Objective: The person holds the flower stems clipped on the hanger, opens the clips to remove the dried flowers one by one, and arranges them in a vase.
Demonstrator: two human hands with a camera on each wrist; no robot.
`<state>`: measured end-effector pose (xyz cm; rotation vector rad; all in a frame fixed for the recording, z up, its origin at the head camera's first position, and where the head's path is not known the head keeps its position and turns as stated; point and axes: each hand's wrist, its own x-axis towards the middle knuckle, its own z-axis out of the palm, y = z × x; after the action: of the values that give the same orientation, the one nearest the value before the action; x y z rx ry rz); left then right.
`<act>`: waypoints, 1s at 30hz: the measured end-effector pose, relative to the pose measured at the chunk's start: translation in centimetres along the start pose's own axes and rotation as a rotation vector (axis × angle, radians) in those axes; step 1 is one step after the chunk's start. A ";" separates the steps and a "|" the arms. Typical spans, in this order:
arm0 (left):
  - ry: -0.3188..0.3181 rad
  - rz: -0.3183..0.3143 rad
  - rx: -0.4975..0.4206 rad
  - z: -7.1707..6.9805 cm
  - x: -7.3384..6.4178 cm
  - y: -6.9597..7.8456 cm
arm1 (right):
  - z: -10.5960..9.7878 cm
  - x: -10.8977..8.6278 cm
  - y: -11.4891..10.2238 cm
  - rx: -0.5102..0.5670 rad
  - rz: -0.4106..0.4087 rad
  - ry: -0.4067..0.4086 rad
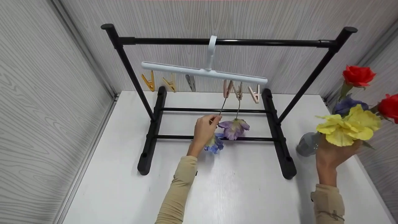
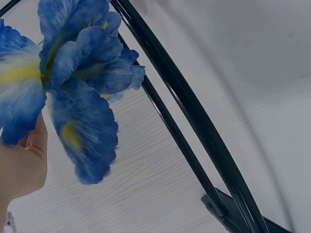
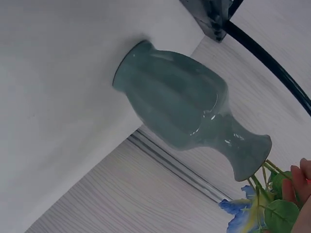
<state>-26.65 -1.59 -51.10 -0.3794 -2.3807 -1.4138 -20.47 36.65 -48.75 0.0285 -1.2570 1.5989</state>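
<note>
My left hand (image 1: 204, 129) pinches the thin stem of a blue iris (image 1: 214, 144) that hangs head down below a clothespin (image 1: 227, 88). Its blue and yellow petals (image 2: 87, 73) fill the upper left of the left wrist view, partly covering the hand. Beside it a purple flower (image 1: 233, 128) hangs from another clothespin (image 1: 238, 91). At the right, my right hand (image 1: 335, 155) grips artificial flowers at the mouth of a grey-green vase (image 3: 175, 97). A yellow flower (image 1: 348, 126) and red roses (image 1: 359, 75) stand above that hand. Its fingertips are partly hidden.
A pale blue hanger (image 1: 186, 71) hooks over the top bar of a black rack (image 1: 273, 42). Other clothespins, including a yellow one (image 1: 149, 82) and a grey one (image 1: 191, 82), hang from it. Wood-grain panels surround the white table (image 1: 108, 186).
</note>
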 end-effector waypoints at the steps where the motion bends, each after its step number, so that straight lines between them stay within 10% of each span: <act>1: 0.001 0.001 0.001 0.0 0.0 0.0 | -0.2 -0.3 0.2 -0.248 -0.068 -0.011; 5: 0.005 -0.001 0.010 0.0 -0.1 0.0 | -0.9 -1.9 0.3 -0.994 -0.261 -0.062; 9: -0.003 -0.017 0.017 -0.1 -0.1 0.2 | 0.4 -3.6 -1.3 -1.141 -0.265 -0.201; 22: -0.078 -0.022 -0.019 0.3 -0.1 0.9 | 12.9 -8.6 -3.7 -0.554 -0.214 -0.577; 30: -0.095 0.015 -0.050 0.5 -0.5 1.2 | 21.1 -9.3 -3.9 -0.462 -0.106 -0.722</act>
<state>-25.84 -0.58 -50.60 -0.4862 -2.4156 -1.4817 -24.86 14.70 -41.86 0.4030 -2.1194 1.1981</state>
